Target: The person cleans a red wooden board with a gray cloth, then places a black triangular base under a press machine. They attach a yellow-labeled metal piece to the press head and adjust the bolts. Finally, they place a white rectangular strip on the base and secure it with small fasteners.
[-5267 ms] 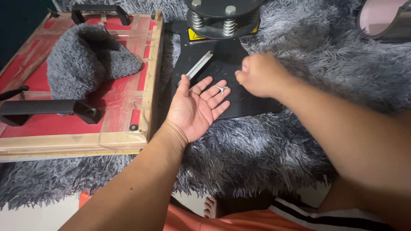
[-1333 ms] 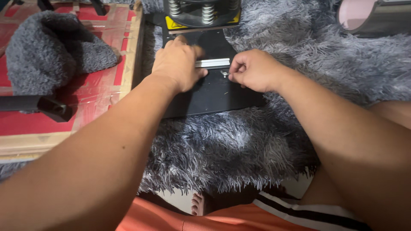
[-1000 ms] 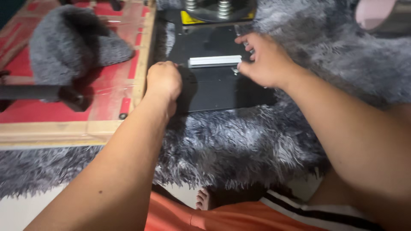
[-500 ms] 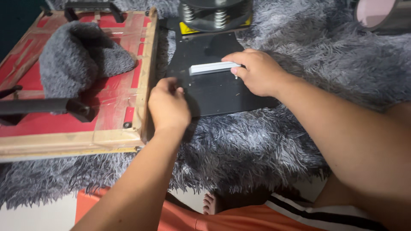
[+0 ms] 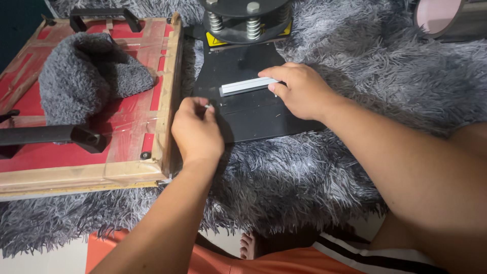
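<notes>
Pinching a tiny pale piece between closed fingertips, left hand (image 5: 197, 131), right hand (image 5: 300, 90) clamped on slim silver metal bar (image 5: 245, 86), flat black press plate (image 5: 253, 114) beneath.

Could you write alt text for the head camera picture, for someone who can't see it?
A person's right hand holds one end of a small silver bar on a black plate, while the left hand pinches something tiny at the plate's left edge. The plate lies on a grey shaggy rug, beside a red wooden-framed board.
</notes>
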